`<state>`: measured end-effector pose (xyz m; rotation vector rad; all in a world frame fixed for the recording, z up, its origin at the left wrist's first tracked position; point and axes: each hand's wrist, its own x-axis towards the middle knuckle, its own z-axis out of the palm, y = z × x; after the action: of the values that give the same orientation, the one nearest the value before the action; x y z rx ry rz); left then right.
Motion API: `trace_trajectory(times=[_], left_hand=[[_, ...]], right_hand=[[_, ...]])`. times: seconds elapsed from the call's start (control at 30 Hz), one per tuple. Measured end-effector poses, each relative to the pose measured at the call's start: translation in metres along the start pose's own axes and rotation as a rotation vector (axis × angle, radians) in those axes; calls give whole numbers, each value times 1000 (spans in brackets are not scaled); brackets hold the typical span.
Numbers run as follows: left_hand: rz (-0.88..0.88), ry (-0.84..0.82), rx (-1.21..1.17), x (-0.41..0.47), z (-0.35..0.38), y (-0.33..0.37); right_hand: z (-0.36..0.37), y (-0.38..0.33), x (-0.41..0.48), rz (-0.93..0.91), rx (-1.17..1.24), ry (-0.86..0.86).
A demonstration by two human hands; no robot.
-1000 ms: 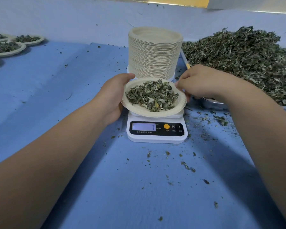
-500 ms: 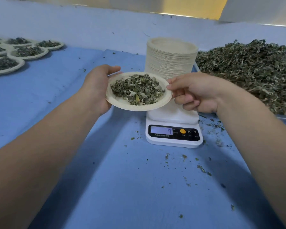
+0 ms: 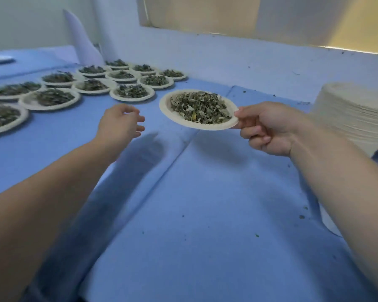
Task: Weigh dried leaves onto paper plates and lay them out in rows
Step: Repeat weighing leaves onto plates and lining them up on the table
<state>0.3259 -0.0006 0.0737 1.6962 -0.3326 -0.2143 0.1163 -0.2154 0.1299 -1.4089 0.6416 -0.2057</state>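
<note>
Blue-covered table, pale wall, frosted window glowing yellow

Spread over the whole table, creased down the middle: blue cloth. Far behind, pale wall under a yellowish pane. Far left, white sheet standing upright.

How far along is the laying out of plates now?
Done: over ten filled paper plates lie in rows on the blue cloth. In hand: the right hand pinches the rim of another filled plate in the air; the left hand is open. Left: setting this plate down, and probably many more, since the stack of empty plates is tall.
</note>
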Motion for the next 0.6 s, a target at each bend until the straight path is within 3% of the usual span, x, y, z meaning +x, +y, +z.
trace_trajectory(times=[0.1,0.17,0.3,0.6], left_hand=[[108,207,351,19,-65,-23],[87,275,400,29,-97,-42],[-11,342,66,43,-109,-54],[8,401,36,54,-110,-64]], right_hand=[[46,4,32,18,7,-3],[78,12,57,35,9,-4],[144,25,100,96,-2,-62],[239,-1,167,114,61,-166]])
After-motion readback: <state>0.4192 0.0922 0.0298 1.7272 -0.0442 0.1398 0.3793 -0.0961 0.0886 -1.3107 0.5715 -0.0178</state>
